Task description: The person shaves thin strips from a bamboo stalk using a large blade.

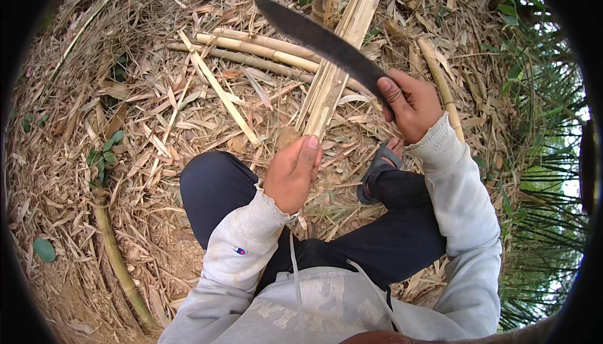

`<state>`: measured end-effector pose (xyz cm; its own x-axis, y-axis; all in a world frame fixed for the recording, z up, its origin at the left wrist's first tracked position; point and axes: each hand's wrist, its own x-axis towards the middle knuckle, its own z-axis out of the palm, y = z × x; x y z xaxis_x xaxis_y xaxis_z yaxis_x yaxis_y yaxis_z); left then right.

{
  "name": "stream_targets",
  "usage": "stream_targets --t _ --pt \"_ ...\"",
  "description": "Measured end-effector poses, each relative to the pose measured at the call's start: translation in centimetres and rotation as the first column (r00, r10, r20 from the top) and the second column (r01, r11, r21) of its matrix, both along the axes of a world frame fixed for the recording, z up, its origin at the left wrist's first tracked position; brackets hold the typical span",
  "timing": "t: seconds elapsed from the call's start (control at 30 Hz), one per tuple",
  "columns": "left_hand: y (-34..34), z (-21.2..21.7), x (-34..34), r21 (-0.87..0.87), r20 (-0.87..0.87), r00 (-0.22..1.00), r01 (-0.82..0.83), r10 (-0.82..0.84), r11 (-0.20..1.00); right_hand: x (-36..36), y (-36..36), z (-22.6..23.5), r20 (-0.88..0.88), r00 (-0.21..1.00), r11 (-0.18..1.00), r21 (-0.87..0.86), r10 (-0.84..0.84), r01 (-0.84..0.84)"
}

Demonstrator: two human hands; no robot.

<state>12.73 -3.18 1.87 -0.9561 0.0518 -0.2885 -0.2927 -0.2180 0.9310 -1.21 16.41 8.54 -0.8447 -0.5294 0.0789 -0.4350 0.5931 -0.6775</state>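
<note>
My right hand [409,104] grips a machete [320,41] at its near end, fingers wrapped around and thumb along it; the handle is mostly hidden. Its dark, curved blade points up and left, passing above a bundle of split bamboo strips [359,19]. My left hand [293,173] is closed at the near end of a pale bamboo strip [321,117], thumb on top. That strip lies along the bundle, which slants away to the far right. How many strips the left fingers hold is hidden.
Several bamboo poles [260,49] lie beneath the strips, with a loose split piece [223,96] to their left. A short wooden stump [325,8] stands behind the blade. Another pole [440,80] lies beyond my right hand. My sandalled foot [379,167] rests on dry leaf litter.
</note>
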Motion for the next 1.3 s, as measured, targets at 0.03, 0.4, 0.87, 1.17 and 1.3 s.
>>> stream_targets --t 0.03,0.4,0.87,1.17,1.3 --pt "0.1 0.2 -0.1 -0.01 -0.002 1.0 -0.001 0.001 1.0 0.0 0.0 0.5 0.069 0.993 0.992 -0.077 -0.091 0.096" --pt "0.4 -0.3 0.5 -0.102 -0.105 0.994 -0.053 0.042 0.993 0.4 0.5 0.0 -0.032 0.983 0.983 -0.042 -0.179 0.178" --pt "0.1 0.4 1.0 0.065 -0.089 0.995 -0.034 0.04 0.997 1.4 0.4 1.1 0.039 0.973 0.936 -0.267 -0.226 0.228" --pt "-0.7 -0.2 1.5 0.081 -0.077 0.996 -0.042 0.048 0.996 0.8 1.6 1.9 0.224 0.928 0.81 -0.456 -0.297 0.369" --pt "-0.8 -0.5 1.2 0.02 -0.116 0.991 -0.059 0.061 0.998 1.3 1.6 -0.8 -0.204 0.979 0.985 0.17 0.014 0.021"
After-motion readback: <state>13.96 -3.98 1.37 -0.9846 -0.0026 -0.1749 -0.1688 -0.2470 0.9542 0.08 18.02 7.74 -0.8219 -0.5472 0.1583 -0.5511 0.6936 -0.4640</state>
